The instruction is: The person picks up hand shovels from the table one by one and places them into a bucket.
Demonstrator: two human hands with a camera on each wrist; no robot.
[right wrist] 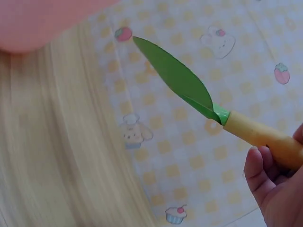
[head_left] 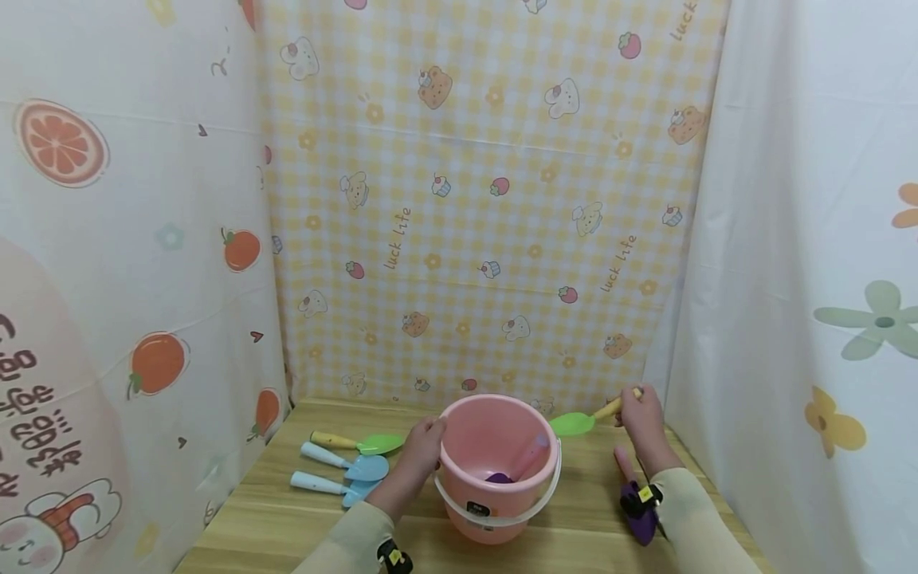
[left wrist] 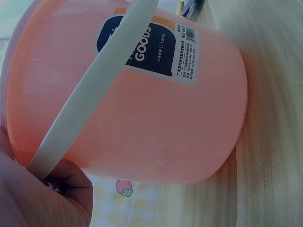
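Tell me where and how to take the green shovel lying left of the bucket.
Take its yellow handle, probably from above, closing across its length: it looks slim and points left, away from the bucket, while the broader green blade lies close beside a blue shovel.

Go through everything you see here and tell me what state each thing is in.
Pink bucket: upright, on the table
White bucket handle: folded down
Pink-handled tool: inside the bucket, partly hidden
Left hand: gripping the bucket's rim
Held green trowel: raised off the table
Right hand: gripping that trowel's handle
Other green trowel: lying on the table
Two blue trowels: lying beside it
Purple trowel: on the table, partly hidden
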